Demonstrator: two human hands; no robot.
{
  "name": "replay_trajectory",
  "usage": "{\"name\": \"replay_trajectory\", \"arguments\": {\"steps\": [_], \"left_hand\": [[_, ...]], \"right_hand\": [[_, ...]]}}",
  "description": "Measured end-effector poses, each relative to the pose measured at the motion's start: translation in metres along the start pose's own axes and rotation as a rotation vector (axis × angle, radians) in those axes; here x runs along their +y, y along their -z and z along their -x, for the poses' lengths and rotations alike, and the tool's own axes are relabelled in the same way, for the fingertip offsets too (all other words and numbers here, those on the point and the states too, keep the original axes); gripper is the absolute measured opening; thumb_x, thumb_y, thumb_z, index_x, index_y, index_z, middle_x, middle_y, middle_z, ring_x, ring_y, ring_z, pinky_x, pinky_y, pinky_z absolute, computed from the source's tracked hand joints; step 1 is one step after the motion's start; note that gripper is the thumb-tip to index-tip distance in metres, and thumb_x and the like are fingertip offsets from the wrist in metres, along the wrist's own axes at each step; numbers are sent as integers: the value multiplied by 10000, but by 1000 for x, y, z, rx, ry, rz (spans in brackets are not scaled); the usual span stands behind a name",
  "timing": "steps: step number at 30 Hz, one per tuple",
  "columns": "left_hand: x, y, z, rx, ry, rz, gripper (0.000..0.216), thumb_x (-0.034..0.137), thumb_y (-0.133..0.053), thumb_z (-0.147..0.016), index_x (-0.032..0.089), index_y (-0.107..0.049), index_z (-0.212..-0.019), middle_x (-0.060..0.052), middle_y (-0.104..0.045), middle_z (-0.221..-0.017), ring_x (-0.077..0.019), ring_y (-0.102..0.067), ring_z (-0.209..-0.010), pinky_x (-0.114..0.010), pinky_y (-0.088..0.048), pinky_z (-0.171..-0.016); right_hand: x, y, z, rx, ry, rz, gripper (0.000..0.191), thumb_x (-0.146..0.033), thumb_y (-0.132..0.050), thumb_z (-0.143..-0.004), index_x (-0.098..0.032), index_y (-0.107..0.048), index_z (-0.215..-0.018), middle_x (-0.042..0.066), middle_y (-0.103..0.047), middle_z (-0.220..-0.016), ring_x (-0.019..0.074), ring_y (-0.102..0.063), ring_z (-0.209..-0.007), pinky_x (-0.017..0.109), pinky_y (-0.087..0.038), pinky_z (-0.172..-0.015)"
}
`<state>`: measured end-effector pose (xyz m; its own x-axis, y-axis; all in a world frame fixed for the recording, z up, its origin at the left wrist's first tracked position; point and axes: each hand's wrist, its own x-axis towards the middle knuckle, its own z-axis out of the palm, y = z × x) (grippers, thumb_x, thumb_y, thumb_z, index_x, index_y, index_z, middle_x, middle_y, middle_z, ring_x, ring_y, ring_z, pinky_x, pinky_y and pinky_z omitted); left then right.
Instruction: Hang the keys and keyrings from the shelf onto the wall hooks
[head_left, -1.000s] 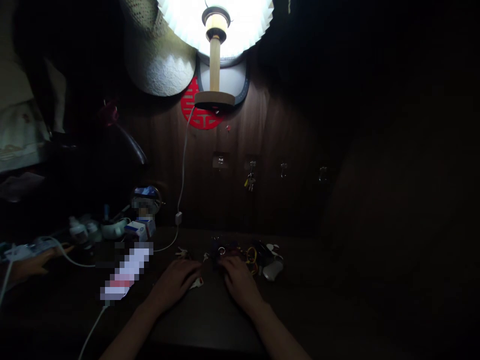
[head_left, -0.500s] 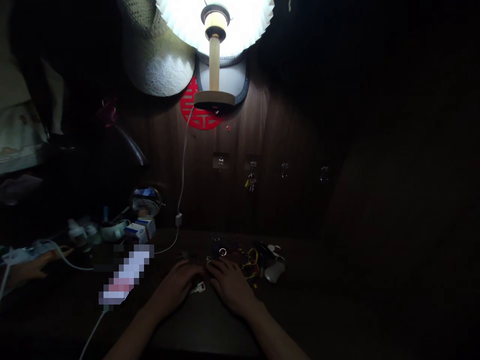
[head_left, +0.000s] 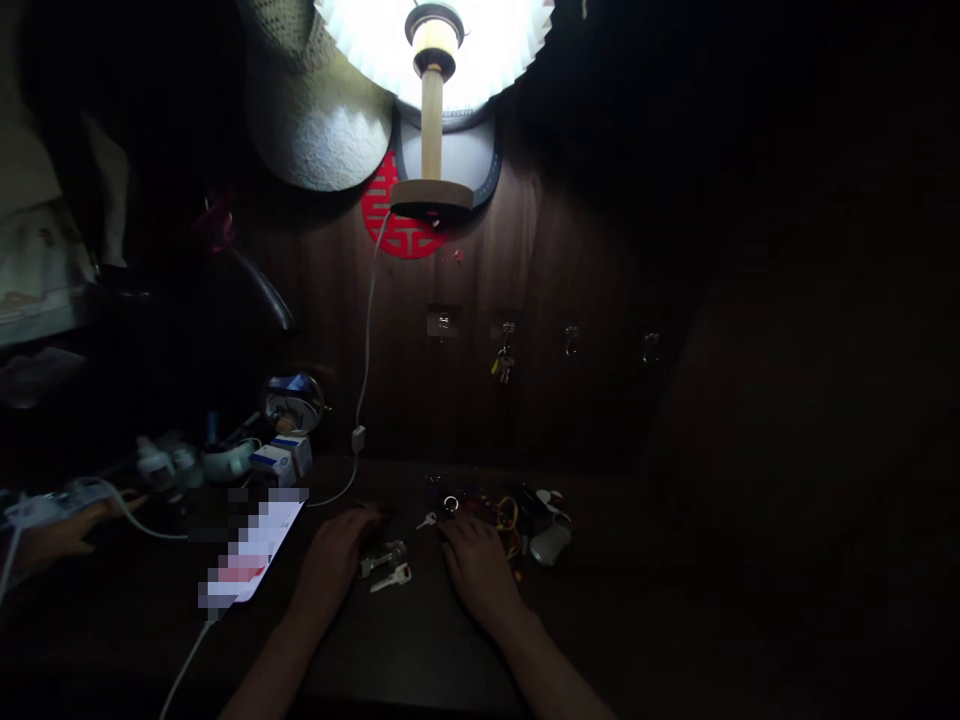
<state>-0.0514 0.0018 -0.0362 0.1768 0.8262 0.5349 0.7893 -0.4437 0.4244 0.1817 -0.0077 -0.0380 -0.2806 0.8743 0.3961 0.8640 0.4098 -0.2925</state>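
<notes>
My left hand [head_left: 337,545] lies low over the dark desk, fingers stretched forward and open; its fingertips are dim. Just right of it are several loose keys, among them a key with a pale head [head_left: 393,577] and a small cluster of metal keys [head_left: 383,558]. My right hand [head_left: 478,565] rests palm down with its fingers spread, near a small silver key [head_left: 427,520] and a metal key ring [head_left: 451,504]. Beyond its fingers is a tangle with a yellow cord [head_left: 508,514]. A grey rounded object like a computer mouse [head_left: 550,542] lies to the right.
A lit lamp [head_left: 432,120] is at the top, its cable [head_left: 367,340] running down to the desk. Keys [head_left: 503,366] hang from a wall hook. On the left are a phone-like lit slab [head_left: 259,545], small boxes [head_left: 281,460], a round mirror [head_left: 292,405] and bottles [head_left: 155,465].
My hands have moved apart, the left one leftward and the right one slightly rightward. The keys between them, partly covered before, now show.
</notes>
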Motion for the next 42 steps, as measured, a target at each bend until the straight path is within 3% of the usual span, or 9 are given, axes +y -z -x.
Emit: {"name": "replay_trajectory", "arguments": {"steps": [8,16,21,24,28,32,38,42], "left_hand": [[-6,4,0,73,122,-44,373,81,-372,-738,216,-659,-935,-43,-693,-974,-197,-636,-935,-342,-493,-817],[-5,2,-2,6,210,-261,387,104,-372,-773,180,-676,-1000,-84,-683,-1064,-235,-629,-973,-385,-468,-855],[-2,2,-3,168,71,-244,332,229,-412,-825,200,-637,-1069,-84,-662,-1110,-242,-588,-1041,-412,-446,-889],[3,4,-1,202,-68,-174,285,273,-428,-842,225,-640,-1026,-68,-677,-1043,-227,-594,-992,-414,-437,-883],[16,7,2,43,-177,-96,216,305,-460,-847,240,-657,-910,-41,-694,-906,-199,-616,-892,-372,-444,-833],[27,10,2,-152,-166,-55,211,366,-492,-848,258,-668,-890,-27,-688,-887,-205,-611,-900,-371,-434,-828],[24,7,2,-204,-134,-7,304,452,-606,-767,294,-647,-1023,-29,-668,-1037,-222,-579,-1003,-392,-417,-905],[17,1,3,-206,-125,22,308,420,-587,-786,302,-621,-1069,-25,-654,-1115,-221,-563,-1070,-399,-419,-939]], "right_hand": [[3,3,0,58,-82,80,306,-154,-459,-861,-232,-604,-1118,57,-640,-1121,229,-520,-1085,383,-322,-923],[6,1,0,100,-103,141,290,-167,-492,-840,-216,-625,-1094,84,-636,-1047,242,-531,-1026,380,-368,-881],[5,2,0,119,-94,145,291,-166,-509,-827,-225,-631,-1085,84,-624,-1028,238,-536,-1011,381,-379,-884],[5,3,1,119,-93,142,295,-171,-505,-832,-233,-627,-1093,83,-619,-1053,235,-537,-1022,382,-385,-892],[5,4,0,110,-93,136,320,-166,-492,-835,-231,-616,-1122,84,-597,-1146,239,-523,-1075,389,-376,-924],[5,4,0,94,-95,128,343,-167,-487,-834,-234,-603,-1150,73,-577,-1212,235,-500,-1124,392,-364,-947],[4,5,0,81,-109,146,361,-172,-474,-841,-243,-589,-1176,62,-566,-1252,225,-494,-1143,389,-344,-972],[4,4,0,75,-117,140,353,-184,-470,-848,-236,-590,-1175,68,-581,-1235,229,-507,-1125,397,-353,-959]]}}
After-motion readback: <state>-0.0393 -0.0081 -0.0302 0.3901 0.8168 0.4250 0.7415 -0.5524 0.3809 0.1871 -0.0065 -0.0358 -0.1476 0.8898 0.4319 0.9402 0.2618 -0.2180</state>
